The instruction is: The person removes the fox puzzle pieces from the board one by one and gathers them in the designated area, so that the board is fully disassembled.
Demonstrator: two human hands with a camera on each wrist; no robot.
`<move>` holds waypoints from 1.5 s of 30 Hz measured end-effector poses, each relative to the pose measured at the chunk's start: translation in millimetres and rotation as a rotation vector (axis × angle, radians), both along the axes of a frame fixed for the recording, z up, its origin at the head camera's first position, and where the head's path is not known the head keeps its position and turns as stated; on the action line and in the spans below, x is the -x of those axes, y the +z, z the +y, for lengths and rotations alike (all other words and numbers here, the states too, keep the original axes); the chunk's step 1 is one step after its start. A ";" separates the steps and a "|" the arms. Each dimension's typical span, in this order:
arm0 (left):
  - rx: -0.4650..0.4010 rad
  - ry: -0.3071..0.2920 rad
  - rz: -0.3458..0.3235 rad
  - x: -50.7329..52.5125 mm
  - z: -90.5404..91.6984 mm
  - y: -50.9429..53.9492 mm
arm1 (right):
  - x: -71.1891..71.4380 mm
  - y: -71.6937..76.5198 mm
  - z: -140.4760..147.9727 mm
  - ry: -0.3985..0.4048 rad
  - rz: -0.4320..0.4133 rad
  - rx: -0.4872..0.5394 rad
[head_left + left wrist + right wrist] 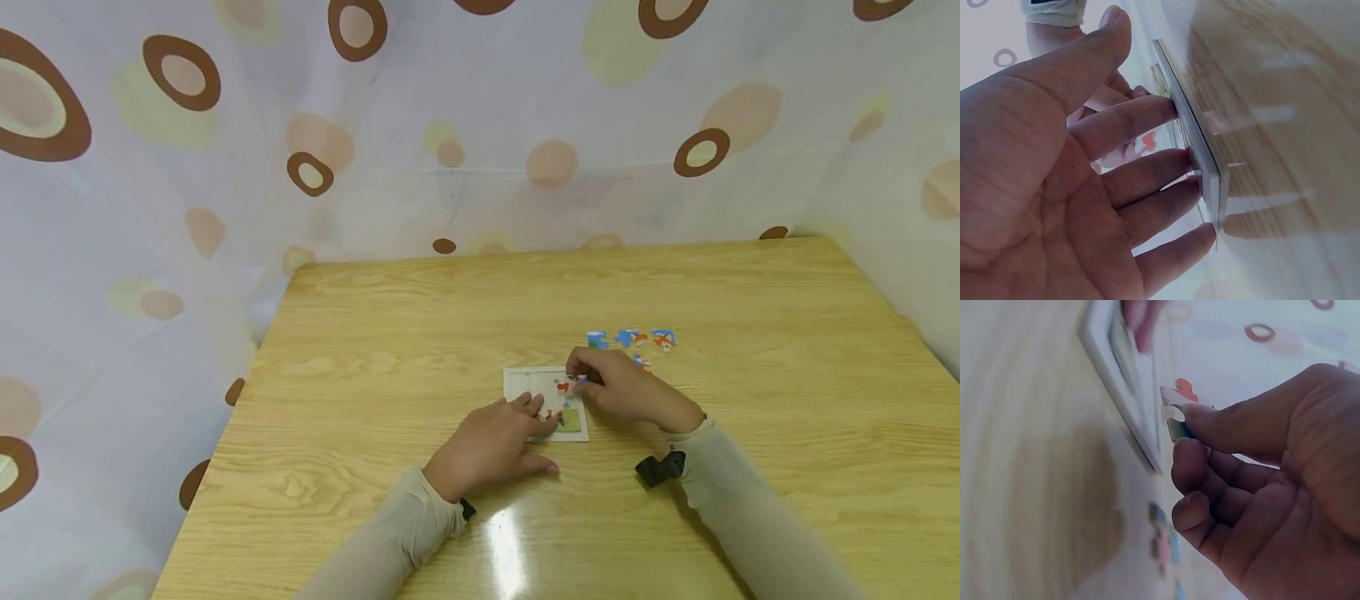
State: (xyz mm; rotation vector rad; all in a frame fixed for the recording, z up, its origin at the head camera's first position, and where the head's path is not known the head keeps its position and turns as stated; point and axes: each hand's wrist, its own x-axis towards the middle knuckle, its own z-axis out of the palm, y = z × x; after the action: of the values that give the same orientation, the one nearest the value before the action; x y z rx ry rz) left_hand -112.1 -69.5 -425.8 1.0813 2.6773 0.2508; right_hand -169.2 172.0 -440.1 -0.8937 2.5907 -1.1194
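A white puzzle tray [527,383] lies on the table, with a few coloured pieces in its right part, one of them a green piece [572,419]. My left hand [491,442] rests its fingertips on the tray, the fingers nearly straight and the thumb apart. In the left wrist view those fingers [1147,169] touch the tray's face near its edge. Above the tray's right side, my right hand [626,390] pinches a puzzle piece [1179,397] with red and white on it between thumb and forefinger. Its fingers hide part of that piece.
Several loose puzzle pieces lie beyond my right hand, among them a blue piece [597,338] and a fox-coloured piece [663,338]. The wooden table [375,358] meets a patterned cloth [465,208] at the back and sides. A black wrist device [661,470] sits at my right cuff.
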 end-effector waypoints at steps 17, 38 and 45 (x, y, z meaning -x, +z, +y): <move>0.002 0.019 -0.010 4.1 -2.0 1.4 | 13.9 31.0 67.7 -0.172 -0.042 -0.047; -0.039 0.024 -0.021 2.1 -3.3 0.8 | 17.3 17.3 97.8 -0.212 -0.152 -0.198; -0.057 0.028 -0.036 2.7 -3.1 -1.3 | 16.5 12.4 100.9 -0.287 -0.188 -0.238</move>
State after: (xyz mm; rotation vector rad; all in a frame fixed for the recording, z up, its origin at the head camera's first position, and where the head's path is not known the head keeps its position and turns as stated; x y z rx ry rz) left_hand -114.8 -72.6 -427.1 1.0456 2.6697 0.3507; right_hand -185.6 272.9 -427.7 -0.3561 2.6731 -0.8792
